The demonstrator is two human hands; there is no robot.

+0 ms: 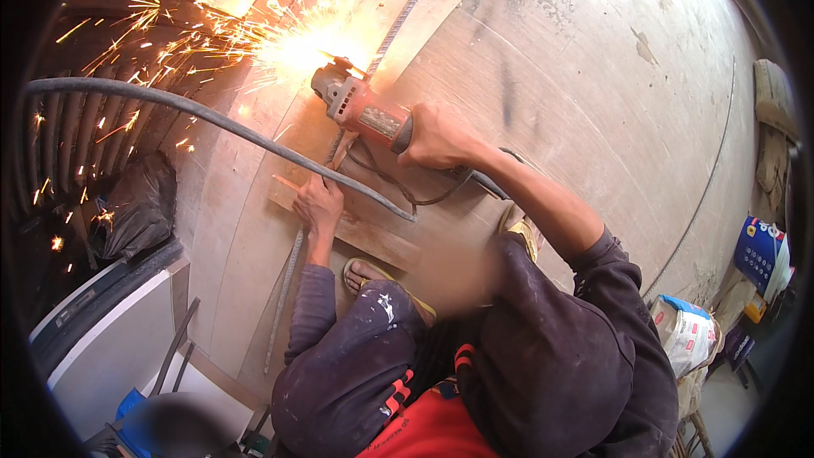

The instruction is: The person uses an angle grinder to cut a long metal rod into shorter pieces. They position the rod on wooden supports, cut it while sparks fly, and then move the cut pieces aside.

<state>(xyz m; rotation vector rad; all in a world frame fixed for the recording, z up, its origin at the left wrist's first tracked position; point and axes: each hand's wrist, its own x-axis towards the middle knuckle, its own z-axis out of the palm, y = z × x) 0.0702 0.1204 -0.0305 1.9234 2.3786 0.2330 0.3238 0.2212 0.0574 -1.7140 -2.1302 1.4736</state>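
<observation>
My right hand (432, 136) is closed round the red-bodied angle grinder (373, 119). Bright sparks spray leftward from the grinder's head, where it meets a ribbed steel bar (398, 21). My left hand (318, 203) is closed on that bar below the grinder, just above a short wooden board (373, 244). A long grey rod or hose (186, 104) crosses beside my left fingers. A dark cord (397, 184) loops under the grinder. The exact contact of the disc is hidden by glare.
My sandalled feet (360, 276) are near the board. A dark ribbed grille (68, 127), black plastic bag (136, 203) and white panel (119, 331) stand left. A thin rod (708, 187) lies right, near printed sacks (678, 331) and blue packages (755, 254).
</observation>
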